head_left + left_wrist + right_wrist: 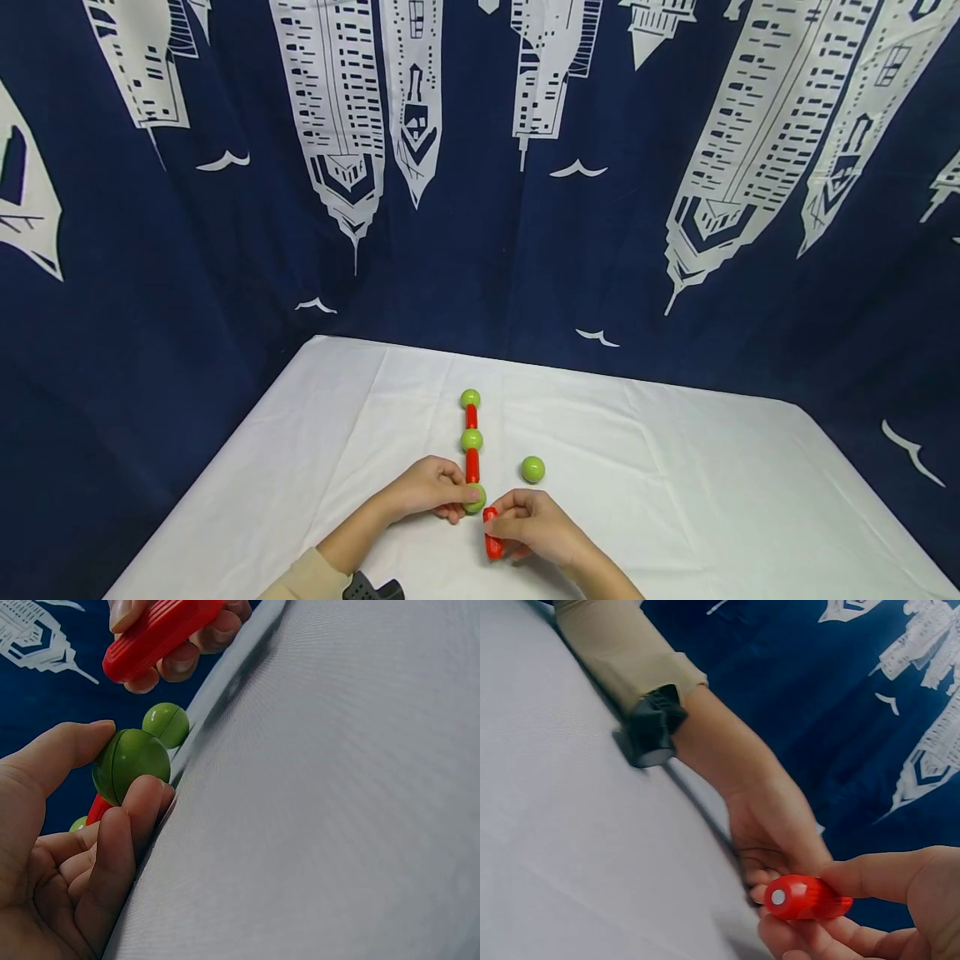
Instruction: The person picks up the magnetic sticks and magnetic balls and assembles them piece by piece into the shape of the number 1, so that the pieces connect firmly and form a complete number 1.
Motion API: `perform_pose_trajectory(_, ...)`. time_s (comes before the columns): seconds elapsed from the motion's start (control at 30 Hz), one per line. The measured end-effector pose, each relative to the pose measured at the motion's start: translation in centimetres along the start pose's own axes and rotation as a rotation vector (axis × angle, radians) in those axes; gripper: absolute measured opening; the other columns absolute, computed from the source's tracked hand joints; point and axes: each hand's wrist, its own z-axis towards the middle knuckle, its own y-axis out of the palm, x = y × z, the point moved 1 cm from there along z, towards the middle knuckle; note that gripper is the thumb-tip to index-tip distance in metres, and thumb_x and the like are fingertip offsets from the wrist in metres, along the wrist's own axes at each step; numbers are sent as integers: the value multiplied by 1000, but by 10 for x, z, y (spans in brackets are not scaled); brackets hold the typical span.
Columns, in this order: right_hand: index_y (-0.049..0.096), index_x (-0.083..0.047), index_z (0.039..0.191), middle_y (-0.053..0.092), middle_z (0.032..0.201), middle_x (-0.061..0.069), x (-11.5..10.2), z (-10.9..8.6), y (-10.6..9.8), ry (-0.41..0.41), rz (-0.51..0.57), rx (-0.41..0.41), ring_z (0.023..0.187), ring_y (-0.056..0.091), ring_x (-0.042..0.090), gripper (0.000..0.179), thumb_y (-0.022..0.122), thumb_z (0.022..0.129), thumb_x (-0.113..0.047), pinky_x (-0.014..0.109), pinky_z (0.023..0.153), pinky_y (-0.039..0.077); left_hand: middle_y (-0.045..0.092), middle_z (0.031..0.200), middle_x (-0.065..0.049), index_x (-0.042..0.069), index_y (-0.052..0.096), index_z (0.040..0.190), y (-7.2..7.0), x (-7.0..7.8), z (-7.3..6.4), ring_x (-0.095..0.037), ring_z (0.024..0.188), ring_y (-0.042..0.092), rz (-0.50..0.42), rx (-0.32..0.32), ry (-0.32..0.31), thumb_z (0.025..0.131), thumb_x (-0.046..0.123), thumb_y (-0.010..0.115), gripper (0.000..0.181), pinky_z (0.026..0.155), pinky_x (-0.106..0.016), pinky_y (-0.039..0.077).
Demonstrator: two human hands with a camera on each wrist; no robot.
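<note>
A chain of green balls and red rods lies on the white table, running away from me in the head view. My left hand [431,493] pinches its nearest green ball [133,766] between thumb and fingers. Beyond that ball come a red rod [472,466], a middle green ball [472,440], another rod [471,417] and the far ball [470,398]. With thumb and fingers, my right hand [542,527] holds a loose red rod [492,533] just right of the nearest ball, apart from it. A pale round spot marks the rod's end [778,897].
One loose green ball [533,469] sits on the white tablecloth [637,500], right of the chain and beyond my right hand. A dark blue curtain [465,275] with white building prints hangs behind the table. A dark device [654,727] is strapped to my left wrist.
</note>
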Motion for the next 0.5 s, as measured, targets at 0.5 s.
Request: perform_pose_trajectory(0.5,62,2,99,68,74,0,13,6,20,9,116,45,62,63,8,20,69,88,-14,16,45,46,64,61,-4,1,64,83,-1,-1,0,-10,53,60,1,-3,3,86,23,76,25,50,-18,49)
